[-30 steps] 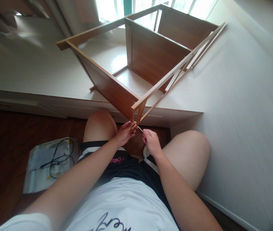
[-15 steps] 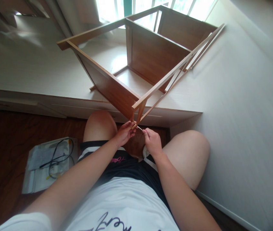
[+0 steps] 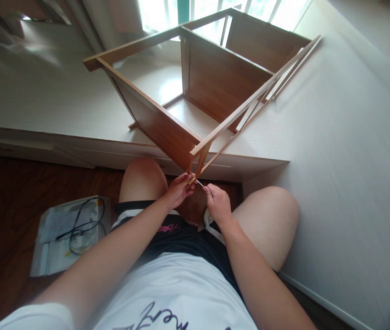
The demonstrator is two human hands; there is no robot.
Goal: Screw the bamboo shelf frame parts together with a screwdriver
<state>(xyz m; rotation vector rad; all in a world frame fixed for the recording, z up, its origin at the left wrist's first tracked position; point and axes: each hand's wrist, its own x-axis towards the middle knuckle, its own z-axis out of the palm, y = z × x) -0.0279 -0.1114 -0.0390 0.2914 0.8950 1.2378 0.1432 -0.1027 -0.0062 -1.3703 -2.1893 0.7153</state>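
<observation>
A brown wooden shelf unit [image 3: 220,75] lies on its side on a pale ledge, one end jutting over the front edge toward me. My left hand [image 3: 180,189] is closed around the tip of that near corner, at a thin slat. In my right hand [image 3: 217,200] is a screwdriver [image 3: 199,183], its thin metal shaft pointing up and left to the same corner. The fist covers its handle. Whether a screw sits at the tip is too small to make out.
The pale ledge [image 3: 43,98] spans the view, with a window behind it. A white wall panel [image 3: 349,160] stands close on the right. On the dark wooden floor at left lies a flat box [image 3: 43,250] with papers and a black cable [image 3: 78,224] on top.
The shelf unit's frame has shifted very slightly to the right in view. Both hands keep nearly the same place and the same grip.
</observation>
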